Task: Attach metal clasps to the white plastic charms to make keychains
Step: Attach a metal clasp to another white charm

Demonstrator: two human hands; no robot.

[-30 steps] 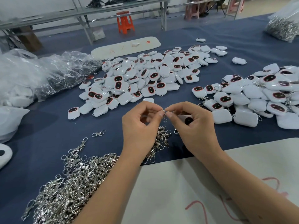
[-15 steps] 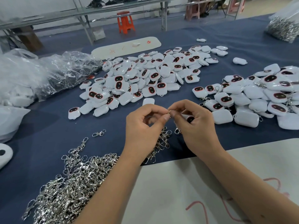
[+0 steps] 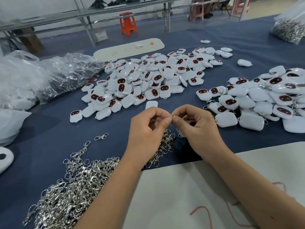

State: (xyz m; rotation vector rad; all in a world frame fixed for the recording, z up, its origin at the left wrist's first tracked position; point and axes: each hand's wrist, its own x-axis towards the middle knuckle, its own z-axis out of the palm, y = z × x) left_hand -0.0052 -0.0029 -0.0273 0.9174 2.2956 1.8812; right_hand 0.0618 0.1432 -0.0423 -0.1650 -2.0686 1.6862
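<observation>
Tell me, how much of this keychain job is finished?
Done: the right pile of charms shows clasps attached. In hand: both hands, left and right, pinch a small ring together. Left: the middle pile shows no clasps, and loose clasps abound.

Single head-worn view, forward and down, close over the table [image 3: 49, 146].
</observation>
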